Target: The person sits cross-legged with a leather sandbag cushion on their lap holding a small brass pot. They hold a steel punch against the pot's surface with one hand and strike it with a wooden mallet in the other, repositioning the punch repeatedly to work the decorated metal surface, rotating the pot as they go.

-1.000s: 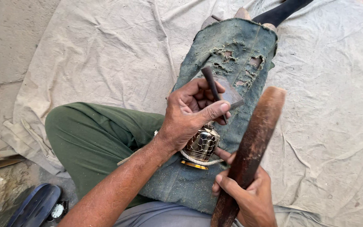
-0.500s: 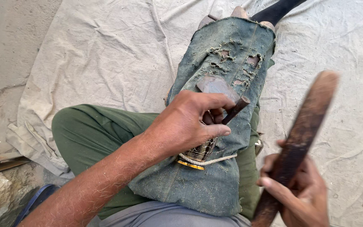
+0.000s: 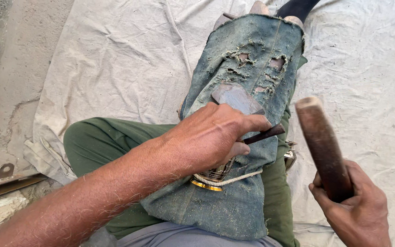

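My left hand (image 3: 213, 137) grips a dark metal chisel (image 3: 264, 134) and presses it on a small patterned brass piece (image 3: 216, 174) that rests on my lap. A worn, torn denim cloth (image 3: 248, 68) covers my outstretched leg under the piece. A flat grey metal block (image 3: 236, 97) lies on the cloth just beyond my knuckles. My right hand (image 3: 355, 208) holds a thick brown wooden club (image 3: 323, 146) upright, raised to the right of the chisel and apart from it.
I sit on a wrinkled pale canvas sheet (image 3: 115, 59) spread over a concrete floor (image 3: 10, 77). My bent leg in green trousers (image 3: 106, 142) lies to the left. A rusty metal bar (image 3: 5, 180) sits at the left edge.
The wooden club swung up and away to the right, off the chisel. My left hand has tilted the chisel lower and now covers most of the brass piece.
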The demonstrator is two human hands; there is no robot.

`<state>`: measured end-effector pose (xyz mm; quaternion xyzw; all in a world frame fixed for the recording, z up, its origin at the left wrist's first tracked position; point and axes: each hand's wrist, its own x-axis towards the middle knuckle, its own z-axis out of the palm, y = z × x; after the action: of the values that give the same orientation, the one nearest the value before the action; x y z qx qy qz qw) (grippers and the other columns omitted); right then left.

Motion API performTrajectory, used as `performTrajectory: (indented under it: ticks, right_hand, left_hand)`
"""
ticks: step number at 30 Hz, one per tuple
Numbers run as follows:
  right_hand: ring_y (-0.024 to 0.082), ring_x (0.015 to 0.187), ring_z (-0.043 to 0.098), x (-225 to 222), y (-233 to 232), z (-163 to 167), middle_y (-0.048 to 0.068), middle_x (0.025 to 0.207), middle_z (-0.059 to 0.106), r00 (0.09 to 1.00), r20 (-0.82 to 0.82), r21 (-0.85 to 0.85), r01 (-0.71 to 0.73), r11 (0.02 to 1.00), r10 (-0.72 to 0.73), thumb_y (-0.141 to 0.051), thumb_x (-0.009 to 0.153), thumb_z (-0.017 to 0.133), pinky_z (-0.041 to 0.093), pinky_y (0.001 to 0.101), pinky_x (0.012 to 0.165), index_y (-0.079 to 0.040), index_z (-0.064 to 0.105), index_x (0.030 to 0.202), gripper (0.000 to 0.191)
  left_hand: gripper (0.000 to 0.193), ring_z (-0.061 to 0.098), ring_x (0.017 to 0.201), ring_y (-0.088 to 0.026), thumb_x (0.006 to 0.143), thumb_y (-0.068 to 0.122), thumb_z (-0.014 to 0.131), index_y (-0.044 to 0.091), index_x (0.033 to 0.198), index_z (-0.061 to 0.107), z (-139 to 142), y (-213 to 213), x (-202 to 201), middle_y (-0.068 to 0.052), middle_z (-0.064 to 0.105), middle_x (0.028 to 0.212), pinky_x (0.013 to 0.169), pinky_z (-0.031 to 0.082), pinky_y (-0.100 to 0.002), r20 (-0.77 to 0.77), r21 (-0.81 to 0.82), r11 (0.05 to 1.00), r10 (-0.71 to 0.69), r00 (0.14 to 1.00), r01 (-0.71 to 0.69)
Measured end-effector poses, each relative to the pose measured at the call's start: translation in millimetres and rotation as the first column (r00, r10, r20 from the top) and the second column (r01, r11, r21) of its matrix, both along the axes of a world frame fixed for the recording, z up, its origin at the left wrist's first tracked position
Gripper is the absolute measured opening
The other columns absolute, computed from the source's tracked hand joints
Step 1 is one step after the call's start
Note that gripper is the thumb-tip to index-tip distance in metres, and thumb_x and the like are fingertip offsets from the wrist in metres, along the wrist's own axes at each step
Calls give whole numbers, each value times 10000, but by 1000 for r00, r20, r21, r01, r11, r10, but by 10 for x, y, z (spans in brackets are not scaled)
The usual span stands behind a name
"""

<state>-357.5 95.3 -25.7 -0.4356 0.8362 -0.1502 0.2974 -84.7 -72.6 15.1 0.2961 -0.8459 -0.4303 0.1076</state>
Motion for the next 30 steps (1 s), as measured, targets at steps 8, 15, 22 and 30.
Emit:
performTrajectory:
  ticks: [8, 15, 22, 30]
  right_hand:
    - [209, 659, 681, -43, 56, -48, 99, 898, 737, 921, 364, -152, 204, 967, -137, 60, 831, 805, 491, 420, 426, -10, 633, 1271, 478]
    - [177, 833, 709, -153, 7, -53, 92, 889, 705, 989, 134, -64, -54, 997, 62, -4, 779, 783, 604, 335, 798, -30, 657, 1237, 476]
    - [183, 855, 698, -234, -6, 11, 100, 985, 720, 984, -22, -88, -178, 980, 177, -35, 817, 788, 575, 356, 784, -24, 675, 1246, 443]
    - [217, 832, 713, -291, -150, 133, 116, 940, 659, 947, -196, 69, -245, 967, 254, -44, 858, 787, 584, 366, 820, -45, 649, 1298, 461]
  left_hand:
    - [507, 779, 924, -264, 798, 141, 787, 158, 1289, 659, 8, -63, 15, -95, 790, 1039, 764, 586, -426, -43, 146, 988, -45, 998, 51]
    - [505, 747, 927, -317, 777, 131, 805, 142, 1265, 673, 0, 29, 34, -131, 775, 1012, 793, 586, -427, -39, 9, 999, 32, 999, -32]
    - [451, 752, 893, -317, 798, 133, 816, 128, 1227, 677, -49, 100, 119, -119, 774, 980, 776, 585, -420, -98, -37, 996, 73, 993, -77]
    - [482, 742, 801, -263, 787, 125, 822, 129, 1248, 683, -37, 197, 188, -106, 755, 868, 715, 574, -401, -136, 31, 986, 169, 976, -166]
